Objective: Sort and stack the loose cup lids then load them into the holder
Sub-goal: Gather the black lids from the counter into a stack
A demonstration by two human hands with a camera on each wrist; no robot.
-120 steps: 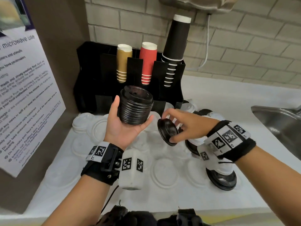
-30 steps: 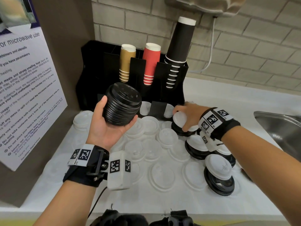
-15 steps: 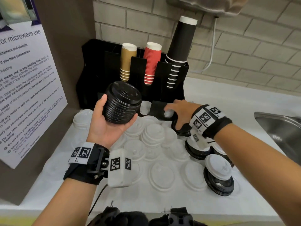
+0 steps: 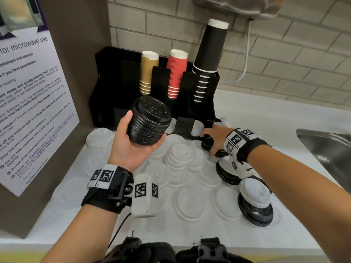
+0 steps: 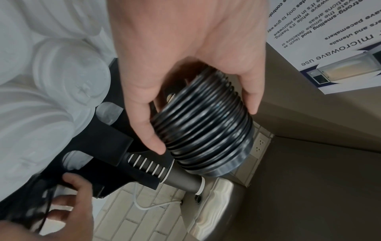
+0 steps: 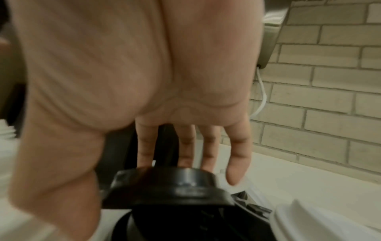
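Now the left hand (image 4: 133, 147) grips the black stack (image 4: 149, 121), tilted, just before the holder (image 4: 199, 103), while the right hand (image 4: 216, 138), fingers spread and loose, reaches over a black lid (image 6: 164, 189) at the holder's right foot.

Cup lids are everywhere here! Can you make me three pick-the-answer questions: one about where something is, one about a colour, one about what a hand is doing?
1. Where is the black lid stack?
A. in the left hand
B. in the sink
C. on the red cups

2. What colour are the middle cups in the holder?
A. blue
B. red
C. green

3. What is the right hand doing?
A. holding a cup
B. hanging in the air
C. reaching down onto a black lid by the holder

Answers:
1. A: the left hand curls round the stack.
2. B: they stand between gold cups and black cups.
3. C: its fingers spread over a black lid.
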